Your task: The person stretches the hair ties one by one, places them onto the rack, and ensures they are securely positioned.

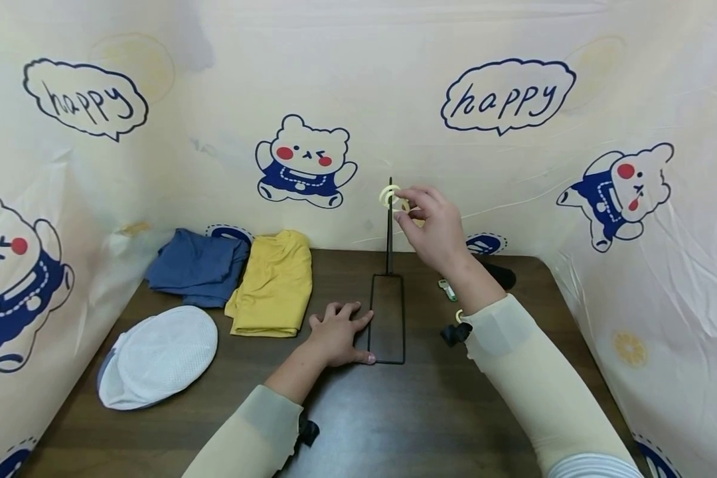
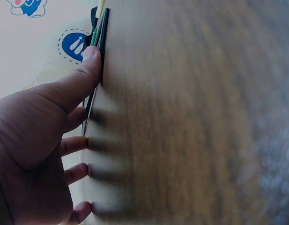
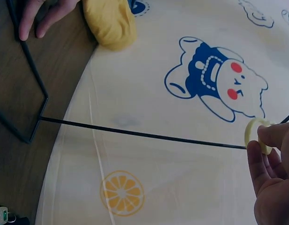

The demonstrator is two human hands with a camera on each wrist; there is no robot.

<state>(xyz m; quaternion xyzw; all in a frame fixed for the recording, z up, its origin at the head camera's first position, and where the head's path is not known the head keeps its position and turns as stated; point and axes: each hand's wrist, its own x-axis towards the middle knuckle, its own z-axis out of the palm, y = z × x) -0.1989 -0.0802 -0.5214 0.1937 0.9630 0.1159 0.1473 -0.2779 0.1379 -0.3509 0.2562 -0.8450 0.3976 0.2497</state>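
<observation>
A black wire stand has a flat rectangular base (image 1: 403,318) on the table and a thin upright rod (image 1: 389,242). Beside the base, my left hand (image 1: 337,335) has its fingers spread on the tabletop, with thumb and index finger pressing on the base's left side. Near the top of the rod, my right hand (image 1: 436,226) pinches a pale yellow ring (image 3: 248,132) between thumb and fingertips. The ring overlaps the rod in the right wrist view; I cannot tell whether the rod passes through it. In the head view a second ring-like curve (image 1: 385,195) shows beside the fingertips.
Folded blue cloth (image 1: 197,265) and folded yellow cloth (image 1: 277,285) lie at the back left, with a white cap (image 1: 161,358) in front. A small white-and-green item (image 1: 447,290), a black object (image 1: 503,275) and a pale yellow curved piece (image 1: 458,316) lie near the right forearm.
</observation>
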